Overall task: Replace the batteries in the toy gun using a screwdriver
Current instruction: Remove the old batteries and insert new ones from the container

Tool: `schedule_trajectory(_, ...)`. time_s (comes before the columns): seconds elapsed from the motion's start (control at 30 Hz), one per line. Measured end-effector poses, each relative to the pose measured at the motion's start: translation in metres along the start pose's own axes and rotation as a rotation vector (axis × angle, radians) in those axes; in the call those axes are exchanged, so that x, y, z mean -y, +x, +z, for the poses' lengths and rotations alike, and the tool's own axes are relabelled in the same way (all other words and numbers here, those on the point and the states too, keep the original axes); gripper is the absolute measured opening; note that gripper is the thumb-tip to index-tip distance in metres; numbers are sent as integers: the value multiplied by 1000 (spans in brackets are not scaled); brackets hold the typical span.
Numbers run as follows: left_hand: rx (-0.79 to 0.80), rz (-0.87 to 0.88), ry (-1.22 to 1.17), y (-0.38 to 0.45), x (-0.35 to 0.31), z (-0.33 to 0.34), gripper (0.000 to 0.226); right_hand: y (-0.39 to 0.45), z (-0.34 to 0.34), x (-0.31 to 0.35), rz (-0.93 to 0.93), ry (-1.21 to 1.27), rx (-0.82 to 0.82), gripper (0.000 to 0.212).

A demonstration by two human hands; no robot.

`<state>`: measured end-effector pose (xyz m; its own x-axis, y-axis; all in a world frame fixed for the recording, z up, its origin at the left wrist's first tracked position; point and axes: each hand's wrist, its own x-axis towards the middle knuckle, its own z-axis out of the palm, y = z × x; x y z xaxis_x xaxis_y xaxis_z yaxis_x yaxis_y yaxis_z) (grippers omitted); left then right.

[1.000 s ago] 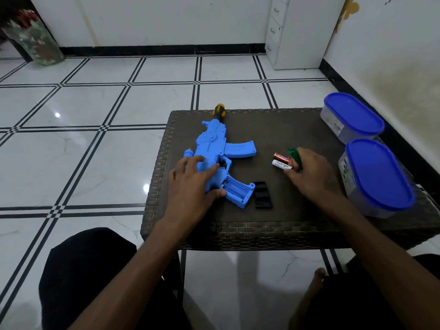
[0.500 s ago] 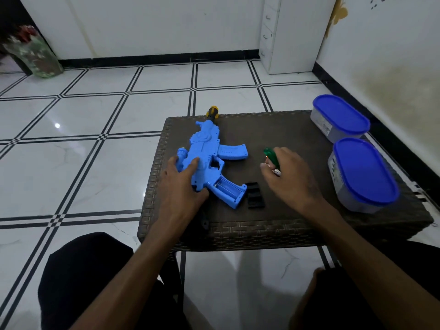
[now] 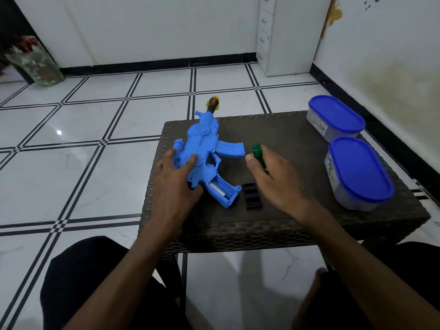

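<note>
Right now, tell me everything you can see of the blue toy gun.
The toy gun is bright blue moulded plastic with a curved magazine and an orange muzzle tip. It lies flat on the woven table, muzzle pointing away. Its stock compartment is open, one battery inside. The left hand rests on it.

Blue plastic toy gun (image 3: pixel 204 148) lying flat on the woven tabletop, muzzle away from the viewer, grip battery compartment (image 3: pixel 221 190) open with one battery (image 3: pixel 216 188) seated inside. Black compartment cover (image 3: pixel 252 196) lies just beside the grip. Green-handled screwdriver (image 3: pixel 258 154), handle end uppermost.
</note>
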<state>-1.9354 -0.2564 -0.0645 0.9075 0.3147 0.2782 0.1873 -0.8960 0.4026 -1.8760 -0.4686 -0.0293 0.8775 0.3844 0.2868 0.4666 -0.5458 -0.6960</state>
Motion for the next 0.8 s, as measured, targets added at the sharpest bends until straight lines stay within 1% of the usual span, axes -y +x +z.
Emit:
schedule_trajectory(0.13, 68, -56, -78, -2, 9, 8, 70, 3, 1, 3, 8, 127, -86, 29)
schedule_trajectory(0.2, 108, -75, -104, -3, 15, 13, 70, 8, 3, 3, 66, 295, -87, 26)
schedule_trajectory(0.3, 131, -64, -121, -4, 23, 19, 72, 11, 8, 1, 114, 542, -83, 13)
schedule_trajectory(0.37, 126, -51, -101, -7, 23, 19, 71, 11, 13, -1, 132, 649, -94, 6)
schedule_trajectory(0.43, 58, 3, -70, -11, 20, 18, 63, 10, 18, -1, 149, 689, -103, 4)
schedule_trajectory(0.5, -29, 119, -39, -16, 15, 15, 47, 10, 23, -2, 166, 702, -104, 3)
schedule_trajectory(0.57, -60, 232, -17, -19, 10, 14, 34, 10, 26, -1, 174, 705, -103, 3)
schedule_trajectory(0.67, -31, 317, 42, -23, 6, 17, 30, 12, 29, 0, 169, 721, -95, 3)
schedule_trajectory(0.8, -19, 328, 87, -25, 5, 18, 33, 14, 33, 3, 177, 747, -54, 3)
